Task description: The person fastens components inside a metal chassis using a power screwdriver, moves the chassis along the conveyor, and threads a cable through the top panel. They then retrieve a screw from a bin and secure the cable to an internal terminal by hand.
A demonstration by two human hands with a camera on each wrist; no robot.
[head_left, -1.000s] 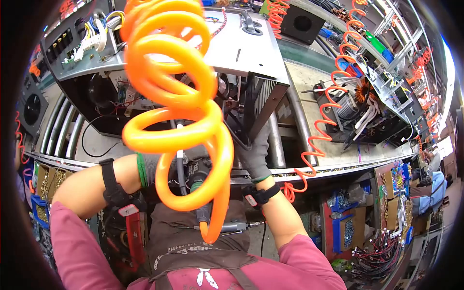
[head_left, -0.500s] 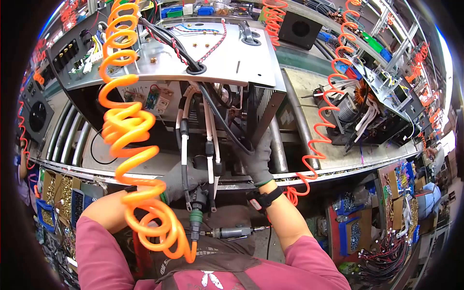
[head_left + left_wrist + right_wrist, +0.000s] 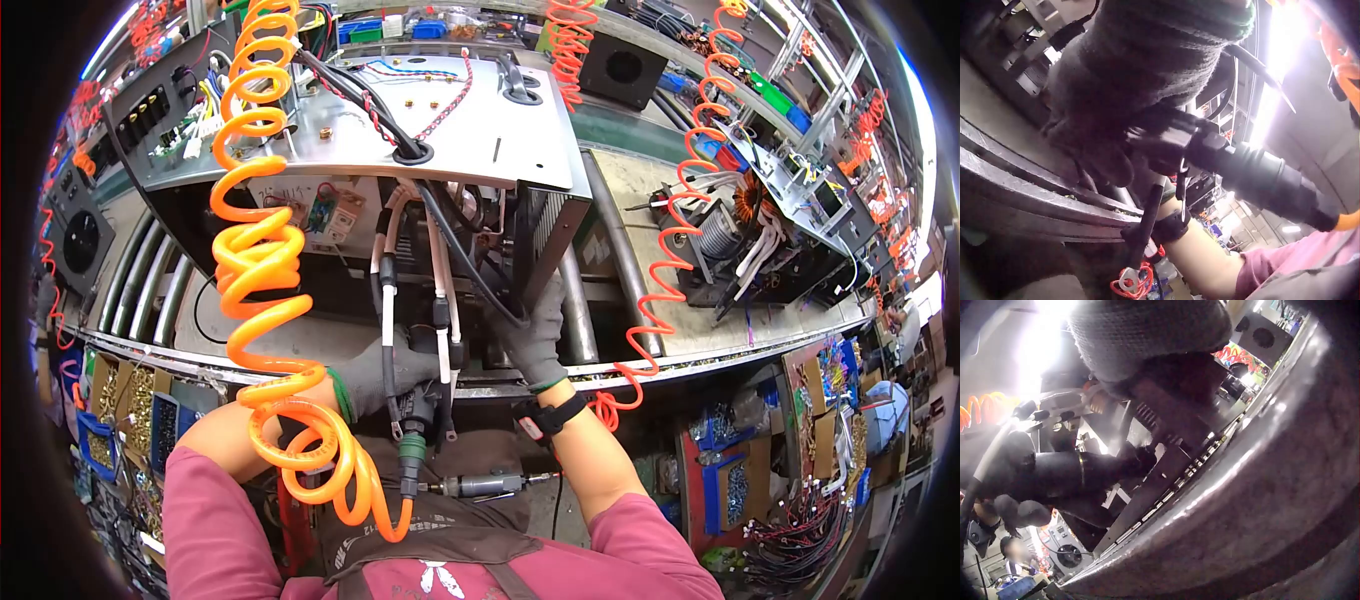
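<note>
In the head view, my left hand (image 3: pixel 375 375) wears a grey glove and grips a black air tool (image 3: pixel 420 408) with a green coupling. An orange coiled hose (image 3: pixel 265 260) runs from its tail. The right wrist view shows the tool's dark barrel (image 3: pixel 1060 472) pointing into the metal chassis (image 3: pixel 470 120); its tip is hidden. My gloved right hand (image 3: pixel 537 345) holds the chassis's lower right corner post, most fingers hidden behind it. White-and-black cables (image 3: pixel 388 320) hang from the chassis past the left hand, and a ring lug (image 3: pixel 1129 279) ends one of them.
A silver inline tool (image 3: pixel 485 485) lies across at my lap. Metal rollers (image 3: pixel 625 270) flank the chassis. To the right stands an open unit with a copper coil (image 3: pixel 755 190). Screw bins (image 3: pixel 735 490) sit right, more bins (image 3: pixel 95 440) left. A red coiled hose (image 3: pixel 655 325) hangs right.
The orange hose has swung left, away from in front of the chassis, uncovering the cables and the tool. Both hands stay at the chassis's lower front, with only slight shifts.
</note>
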